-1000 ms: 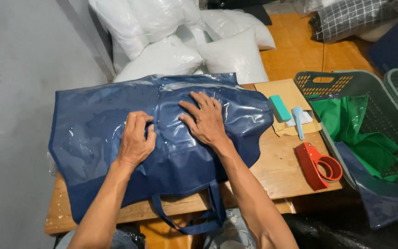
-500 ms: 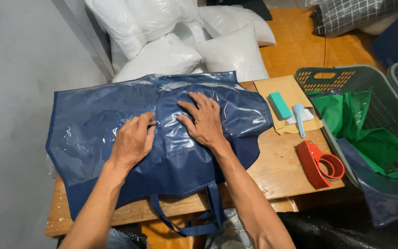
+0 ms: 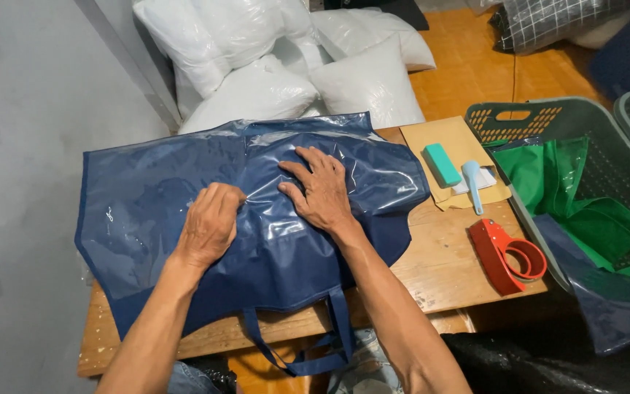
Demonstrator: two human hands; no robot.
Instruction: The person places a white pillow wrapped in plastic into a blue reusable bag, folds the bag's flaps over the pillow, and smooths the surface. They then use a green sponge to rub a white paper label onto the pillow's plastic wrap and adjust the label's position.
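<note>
Bag: a large dark-blue fabric bag with a clear plastic front panel [image 3: 257, 211] lies flat across the wooden counter [image 3: 439, 270], its blue carry straps [image 3: 315, 350] hanging over the near edge.
Left hand: the left hand [image 3: 209, 226] rests on the bag's middle, fingers curled under and knuckles pressing into the plastic; whether it pinches a fold, I cannot tell.
Right hand: the right hand [image 3: 322, 191] lies palm-down just beside the left, fingers spread flat on the glossy panel.
Right of bag: a brown paper envelope [image 3: 432, 135] carries a teal rectangular block [image 3: 442, 164] and a small light-blue handled tool [image 3: 473, 186].
Near corner: a red tape dispenser [image 3: 508, 255] sits on bare wood.
Beyond the counter: a grey-green plastic basket [image 3: 548, 120] holds green fabric [image 3: 548, 175]; white plastic-wrapped pillows [image 3: 271, 66] are stacked behind.
</note>
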